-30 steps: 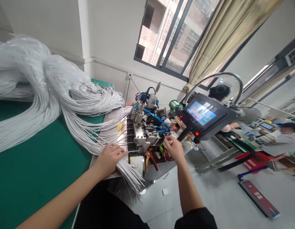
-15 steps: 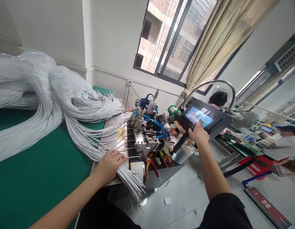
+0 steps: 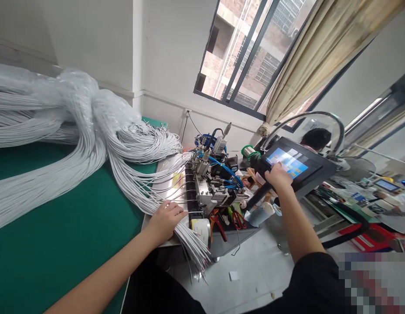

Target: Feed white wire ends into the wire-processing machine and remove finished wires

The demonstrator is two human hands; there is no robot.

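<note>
My left hand [image 3: 168, 221] lies curved over a bundle of white cables [image 3: 193, 244], whose cut ends fan out beyond the fingers toward the table edge. Its fingertips are close to a bench machine with metal clamps and blue air tubes [image 3: 218, 183]. Several cables run side by side into the machine's black edge strip. With an extended finger, my right hand [image 3: 280, 178] reaches the lit touchscreen [image 3: 295, 168] of a black control panel; it holds nothing. Whether the fingertip presses the screen is hard to make out.
More white cables, partly wrapped in clear plastic [image 3: 115, 111], spread over the green table [image 3: 68, 209]. Orange-handled cutters [image 3: 218, 224], red-handled scissors [image 3: 239, 220] and a white roll [image 3: 202, 231] lie beside the machine. A green-rimmed wire spool [image 3: 250, 152] stands behind. Another person [image 3: 316, 139] sits beyond the panel.
The view has turned slightly left, so everything sits farther right. The touchscreen's coloured display looks different. My left hand stays on the cables and my right hand stays at the screen.
</note>
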